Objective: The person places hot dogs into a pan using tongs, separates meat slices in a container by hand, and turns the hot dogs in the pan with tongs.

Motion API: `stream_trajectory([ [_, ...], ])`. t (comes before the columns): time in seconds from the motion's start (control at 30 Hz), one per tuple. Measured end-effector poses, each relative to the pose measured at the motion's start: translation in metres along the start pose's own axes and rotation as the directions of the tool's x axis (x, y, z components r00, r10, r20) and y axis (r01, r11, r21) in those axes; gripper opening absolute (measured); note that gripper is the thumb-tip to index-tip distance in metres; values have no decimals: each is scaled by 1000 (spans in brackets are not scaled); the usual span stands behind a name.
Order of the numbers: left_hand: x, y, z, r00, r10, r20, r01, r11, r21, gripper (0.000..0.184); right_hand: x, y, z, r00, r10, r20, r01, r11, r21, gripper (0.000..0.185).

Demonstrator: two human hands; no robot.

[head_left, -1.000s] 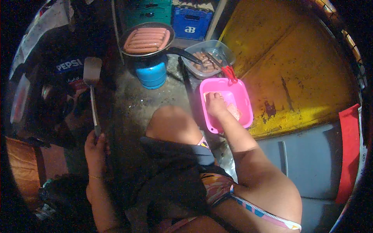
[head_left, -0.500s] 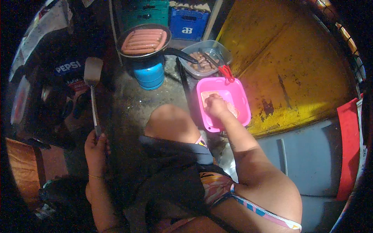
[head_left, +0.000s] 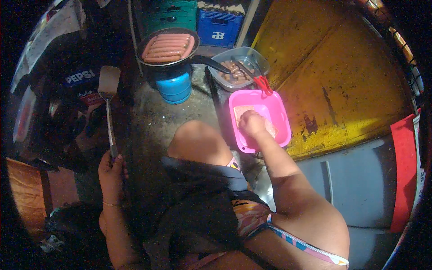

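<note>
My left hand [head_left: 111, 172] is closed round the handle of a metal spatula [head_left: 109, 83], its flat blade pointing up. My right hand [head_left: 253, 123] reaches into a pink plastic basin [head_left: 282, 101], fingers bent and pressed onto a flat, pale pinkish piece [head_left: 271, 129] whose kind I cannot make out. The fingertips are partly hidden. Beyond the basin, a clear plastic tub [head_left: 260, 58] contains several cut sausage pieces [head_left: 235, 74]. Red-handled tongs [head_left: 263, 84] rest across its rim. Several whole hot dogs [head_left: 167, 47] lie side by side in a black frying pan [head_left: 196, 38].
The pan sits above a small blue gas canister [head_left: 174, 87], its black handle [head_left: 209, 63] pointing toward the tub. Behind stand a green crate [head_left: 168, 18] and a blue crate [head_left: 219, 27]. A worn yellow panel [head_left: 324, 67] borders the right side. My bent knee [head_left: 198, 139] is in front.
My right hand has shifted very slightly within the basin, fingers still bent. The spatula and my left hand stay nearly where they were, and the whole view has moved a touch.
</note>
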State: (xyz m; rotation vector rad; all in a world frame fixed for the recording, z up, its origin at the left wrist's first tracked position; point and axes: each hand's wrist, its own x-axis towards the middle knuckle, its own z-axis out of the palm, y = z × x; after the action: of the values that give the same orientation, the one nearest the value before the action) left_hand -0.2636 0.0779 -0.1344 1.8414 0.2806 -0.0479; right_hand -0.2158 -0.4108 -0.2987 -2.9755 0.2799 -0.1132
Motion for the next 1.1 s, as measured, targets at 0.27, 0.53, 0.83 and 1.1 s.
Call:
stream_trajectory([
  [0.27,-1,1,2,1000,-6,-2,6,1000,-1,16,19,30,-18,894,389,223,-387,416,823,10],
  [0.53,0,0,3,1000,0,-1,0,1000,-7,13,6,25,-14,985,70,158,-156,748,644,21],
  [0.83,2,-2,2,1000,-10,10,10,999,34,15,-7,-4,-33,983,-142,116,144,989,-14,53],
  [1.1,-3,4,4,999,-33,-4,33,999,-12,17,5,12,-30,968,-206,142,190,975,115,32],
])
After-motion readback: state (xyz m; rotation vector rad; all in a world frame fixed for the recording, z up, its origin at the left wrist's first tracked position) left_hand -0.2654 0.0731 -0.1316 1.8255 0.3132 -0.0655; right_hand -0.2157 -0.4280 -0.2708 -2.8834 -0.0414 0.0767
